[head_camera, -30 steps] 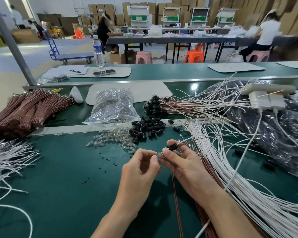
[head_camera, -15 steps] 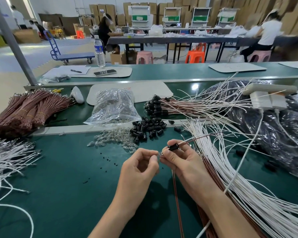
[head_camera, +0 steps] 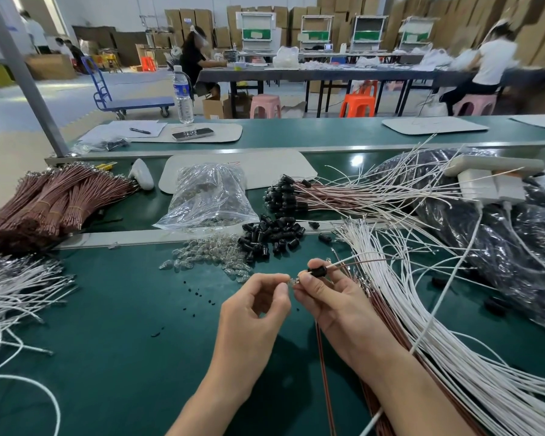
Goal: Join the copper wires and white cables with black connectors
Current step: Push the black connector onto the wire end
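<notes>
Both hands are up over the green desk (head_camera: 107, 341), mid-frame. The right hand (head_camera: 337, 303) pinches 1 black connector (head_camera: 317, 271) btwn thumb and forefinger, other fingers curled under. A white cable (head_camera: 343, 263) and a copper wire (head_camera: 375, 261) run out of the connector's back end, off to the right. The left hand (head_camera: 252, 309) is curled, w/ thumb and forefinger tips pressed together on a small clear piece (head_camera: 293, 281) sitting at the connector's front end; too small to tell if it's seated in yet. Just behind the hands: a loose heap of black connectors (head_camera: 271, 234) and, touching its left side, a scatter of clear bulbs (head_camera: 208, 258). Behind those, a clear plastic bag (head_camera: 208, 196) w/ more of the same. To the right of the bag lies a bunch of finished leads (head_camera: 296, 196), black caps on, wires fanning right. A big fan of white cables (head_camera: 422, 325) lies under and beside the right forearm, copper ones mixed in below. Far left: tied copper wire bundles (head_camera: 54, 202) and, nearer, more loose white cables (head_camera: 10, 291). Right rear: a black plastic sack (head_camera: 485, 231) w/ a white power strip (head_camera: 491, 180) on top. A few black bits dot the desk near the left hand. On the far desk stand a water bottle (head_camera: 182, 96) and a pen (head_camera: 140, 130).
</notes>
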`<move>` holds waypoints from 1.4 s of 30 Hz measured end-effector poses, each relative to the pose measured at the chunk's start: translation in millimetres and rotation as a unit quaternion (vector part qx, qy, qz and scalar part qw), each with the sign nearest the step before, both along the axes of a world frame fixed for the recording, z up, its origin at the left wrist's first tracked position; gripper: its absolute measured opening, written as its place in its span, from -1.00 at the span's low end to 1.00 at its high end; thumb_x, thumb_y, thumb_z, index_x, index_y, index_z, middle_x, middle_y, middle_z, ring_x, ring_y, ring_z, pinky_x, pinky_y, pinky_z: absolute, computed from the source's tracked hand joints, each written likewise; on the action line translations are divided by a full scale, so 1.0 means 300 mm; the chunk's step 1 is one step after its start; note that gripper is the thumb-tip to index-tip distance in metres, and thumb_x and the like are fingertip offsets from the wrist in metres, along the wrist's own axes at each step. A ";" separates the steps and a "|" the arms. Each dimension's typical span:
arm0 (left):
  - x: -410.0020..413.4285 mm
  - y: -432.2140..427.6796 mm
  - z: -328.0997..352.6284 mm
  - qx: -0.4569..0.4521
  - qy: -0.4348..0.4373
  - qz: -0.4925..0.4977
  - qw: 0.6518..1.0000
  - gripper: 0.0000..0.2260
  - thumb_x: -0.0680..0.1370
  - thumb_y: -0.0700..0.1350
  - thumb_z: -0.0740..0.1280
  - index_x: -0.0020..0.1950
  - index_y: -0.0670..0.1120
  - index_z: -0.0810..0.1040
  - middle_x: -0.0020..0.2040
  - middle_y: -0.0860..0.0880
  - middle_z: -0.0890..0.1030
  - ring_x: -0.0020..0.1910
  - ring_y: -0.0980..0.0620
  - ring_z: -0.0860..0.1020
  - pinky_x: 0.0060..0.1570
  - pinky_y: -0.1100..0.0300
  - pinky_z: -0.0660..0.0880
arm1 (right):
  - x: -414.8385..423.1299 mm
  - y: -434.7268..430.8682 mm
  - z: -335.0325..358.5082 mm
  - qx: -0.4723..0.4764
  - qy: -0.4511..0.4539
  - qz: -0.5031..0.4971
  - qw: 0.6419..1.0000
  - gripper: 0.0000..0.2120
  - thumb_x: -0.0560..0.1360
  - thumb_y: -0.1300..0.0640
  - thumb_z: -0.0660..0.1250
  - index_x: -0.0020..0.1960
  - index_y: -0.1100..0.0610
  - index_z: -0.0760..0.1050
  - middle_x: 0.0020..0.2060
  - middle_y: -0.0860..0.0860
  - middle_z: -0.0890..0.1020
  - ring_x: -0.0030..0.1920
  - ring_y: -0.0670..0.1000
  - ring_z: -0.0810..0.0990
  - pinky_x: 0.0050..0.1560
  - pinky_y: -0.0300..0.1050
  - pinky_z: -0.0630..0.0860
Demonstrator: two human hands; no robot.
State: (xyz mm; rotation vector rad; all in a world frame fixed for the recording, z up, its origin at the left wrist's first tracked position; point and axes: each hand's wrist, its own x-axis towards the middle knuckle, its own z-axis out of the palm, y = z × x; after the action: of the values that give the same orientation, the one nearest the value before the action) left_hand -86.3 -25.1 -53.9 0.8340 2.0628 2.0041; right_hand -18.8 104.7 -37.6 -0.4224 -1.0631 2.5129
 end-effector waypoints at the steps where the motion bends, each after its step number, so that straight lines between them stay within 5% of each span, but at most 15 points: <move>1: 0.000 0.001 -0.001 0.001 0.000 0.000 1.000 -0.82 0.59 -0.12 0.39 -0.01 0.19 0.65 -0.24 0.04 0.67 -0.21 -0.03 0.65 -0.09 0.05 0.61 | -0.001 0.000 0.001 -0.004 0.000 0.000 1.000 -0.69 0.33 0.35 0.44 0.06 0.20 0.53 -0.25 0.09 0.64 -0.23 0.00 0.70 -0.18 -0.24 0.63; 18: -0.009 -0.003 -0.020 -0.013 0.059 0.003 0.998 -0.81 0.61 -0.13 0.39 0.03 0.19 0.65 -0.17 0.13 0.69 -0.16 0.12 0.65 -0.12 0.36 0.53 | -0.001 -0.002 0.001 0.012 0.000 -0.003 1.000 -0.72 0.35 0.33 0.44 0.04 0.19 0.54 -0.23 0.08 0.62 -0.21 0.00 0.68 -0.14 -0.24 0.64; 42: -0.012 -0.004 -0.022 -0.011 0.047 -0.004 0.999 -0.85 0.62 -0.10 0.37 0.05 0.17 0.64 -0.16 0.13 0.70 -0.14 0.11 0.68 -0.10 0.32 0.57 | -0.007 0.001 -0.013 0.033 0.003 -0.012 0.999 -0.73 0.34 0.32 0.45 0.03 0.19 0.53 -0.23 0.05 0.66 -0.18 0.00 0.70 -0.11 -0.24 0.63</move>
State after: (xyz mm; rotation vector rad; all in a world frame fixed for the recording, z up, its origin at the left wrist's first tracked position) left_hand -90.0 -26.4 -60.4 0.9486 2.1221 1.9707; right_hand -20.9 104.9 -41.6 -0.4070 -1.1285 2.4482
